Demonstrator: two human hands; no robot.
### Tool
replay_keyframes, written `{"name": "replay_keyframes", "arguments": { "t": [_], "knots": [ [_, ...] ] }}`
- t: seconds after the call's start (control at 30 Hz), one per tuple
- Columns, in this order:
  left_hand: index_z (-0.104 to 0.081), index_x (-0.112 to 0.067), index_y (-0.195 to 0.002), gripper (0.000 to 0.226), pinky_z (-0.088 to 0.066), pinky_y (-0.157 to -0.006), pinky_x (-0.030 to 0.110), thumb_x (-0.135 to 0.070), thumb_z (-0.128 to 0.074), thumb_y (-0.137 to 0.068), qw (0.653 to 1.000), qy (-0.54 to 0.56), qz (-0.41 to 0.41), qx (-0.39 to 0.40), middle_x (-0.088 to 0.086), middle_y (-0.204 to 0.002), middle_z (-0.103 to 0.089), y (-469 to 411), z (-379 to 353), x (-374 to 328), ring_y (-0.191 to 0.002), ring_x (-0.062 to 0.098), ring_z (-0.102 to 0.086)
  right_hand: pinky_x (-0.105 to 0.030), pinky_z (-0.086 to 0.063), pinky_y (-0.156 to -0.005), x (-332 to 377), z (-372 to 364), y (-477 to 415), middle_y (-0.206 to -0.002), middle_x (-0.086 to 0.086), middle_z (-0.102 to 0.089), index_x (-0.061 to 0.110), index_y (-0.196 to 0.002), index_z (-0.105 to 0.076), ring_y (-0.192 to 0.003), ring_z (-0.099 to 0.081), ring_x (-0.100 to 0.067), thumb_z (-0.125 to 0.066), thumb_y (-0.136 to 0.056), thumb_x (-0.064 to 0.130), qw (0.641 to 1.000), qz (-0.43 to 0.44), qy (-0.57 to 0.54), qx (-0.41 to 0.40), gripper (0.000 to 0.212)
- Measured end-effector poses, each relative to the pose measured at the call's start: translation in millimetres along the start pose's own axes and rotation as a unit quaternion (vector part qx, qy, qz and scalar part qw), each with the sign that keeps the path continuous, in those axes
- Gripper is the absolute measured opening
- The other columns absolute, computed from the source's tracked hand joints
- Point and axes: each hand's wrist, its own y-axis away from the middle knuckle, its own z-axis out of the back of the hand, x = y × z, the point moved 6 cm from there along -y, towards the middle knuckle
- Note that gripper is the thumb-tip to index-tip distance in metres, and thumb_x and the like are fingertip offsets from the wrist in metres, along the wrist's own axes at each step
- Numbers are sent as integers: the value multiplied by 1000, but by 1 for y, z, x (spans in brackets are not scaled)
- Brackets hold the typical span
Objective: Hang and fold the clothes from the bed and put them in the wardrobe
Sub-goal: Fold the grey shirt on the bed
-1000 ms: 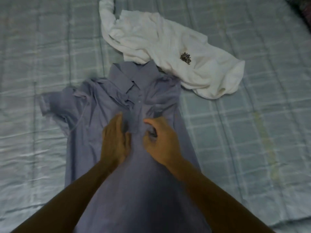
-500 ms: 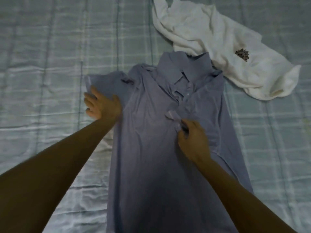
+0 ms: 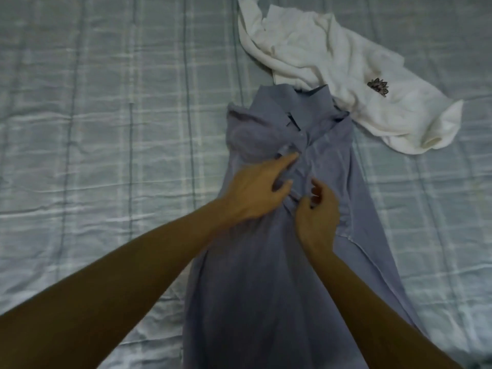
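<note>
A grey-blue collared shirt (image 3: 269,275) lies front up and lengthwise on the bed, collar (image 3: 300,110) at the far end. Its left sleeve (image 3: 250,137) is folded in over the chest. My left hand (image 3: 259,189) rests on the chest just below that sleeve, index finger stretched out, with cloth held between thumb and fingers. My right hand (image 3: 316,209) is beside it, fingers curled, pinching the shirt front near the button placket. A crumpled white garment (image 3: 332,65) with a small dark emblem (image 3: 378,86) lies beyond the collar, touching it.
The bed is covered with a pale blue-grey checked quilt (image 3: 106,129), which stretches wide to the left of the shirt and in a narrower strip on the right. No wardrobe or hanger is in view.
My left hand has swung from the shirt's outer left side to the chest, bringing the left sleeve folded inward. My right hand stays on the shirt front.
</note>
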Motion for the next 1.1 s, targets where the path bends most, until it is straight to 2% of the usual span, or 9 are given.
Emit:
{"name": "replay_keyframes", "arguments": {
  "t": [0.07,0.2,0.37,0.43,0.57,0.7,0.87,1.0,1.1],
  "knots": [
    [-43,-18,-141,52,-48,-85,30,-37,-50,-92,999,-23,-3,42,6,-124,-60,9,-25,-7,-104,21,-59,-24,-42,-85,-7,19,0,-117,-5,-55,13,-129,-51,-98,-54,-15,-52,-91,9,999,-27,2,-44,37],
    [-68,-9,-105,38,-52,-65,34,-31,-44,-85,994,-96,-34,-33,11,-94,-65,35,-26,5,-83,30,-62,-27,-44,-85,-15,41,7,-115,-6,-54,12,-127,-52,-95,-52,-13,-51,-91,8,996,58,37,-49,36],
    [-60,-7,-117,36,-44,-88,40,-26,-48,-89,981,-185,-51,24,16,-111,-59,94,-28,37,-99,33,-56,-20,-35,-88,-30,32,40,-115,-10,-54,9,-126,-53,-102,-50,-19,-52,-90,5,992,109,61,12,36],
    [-52,-8,-127,46,-42,-93,43,-30,-50,-87,982,-187,17,-8,16,-121,-53,130,-23,45,-107,32,-50,-20,-34,-91,-34,23,62,-115,-13,-56,6,-123,-55,-105,-50,-22,-52,-87,7,981,168,79,60,36],
    [-37,-11,-138,65,-38,-95,43,-47,-51,-86,960,-121,246,-59,13,-128,-48,230,-27,56,-114,28,-44,-42,-48,-87,-46,13,110,-111,-17,-58,5,-120,-58,-97,-56,-35,-46,-82,15,925,287,154,196,41],
    [-42,-11,-131,55,-41,-81,31,-41,-59,-88,913,6,392,-110,-2,-114,-50,310,-42,38,-100,16,-50,-43,-51,-81,-65,29,159,-105,-18,-59,4,-117,-60,-89,-58,-39,-41,-80,20,896,331,169,242,44],
    [-49,-14,-107,31,-43,-68,32,-30,-61,-84,869,6,495,18,2,-89,-61,371,-67,2,-84,30,-60,-44,-54,-73,-97,73,200,-97,-18,-61,7,-113,-61,-82,-60,-40,-54,-73,8,892,329,181,252,41],
    [-52,-15,-96,16,-40,-55,27,-25,-50,-84,919,-20,393,-20,2,-75,-63,351,-61,-68,-70,29,-60,-42,-53,-71,-125,115,214,-96,-16,-62,8,-112,-61,-80,-60,-38,-54,-74,9,890,325,200,251,39],
    [-47,-17,-126,39,-42,-67,32,-20,-51,-87,960,-106,241,99,11,-95,-66,312,-101,-131,-85,35,-61,-42,-52,-72,-157,144,206,-100,-18,-61,6,-110,-62,-82,-60,-37,-50,-79,12,936,230,183,197,34]
  ]
}}
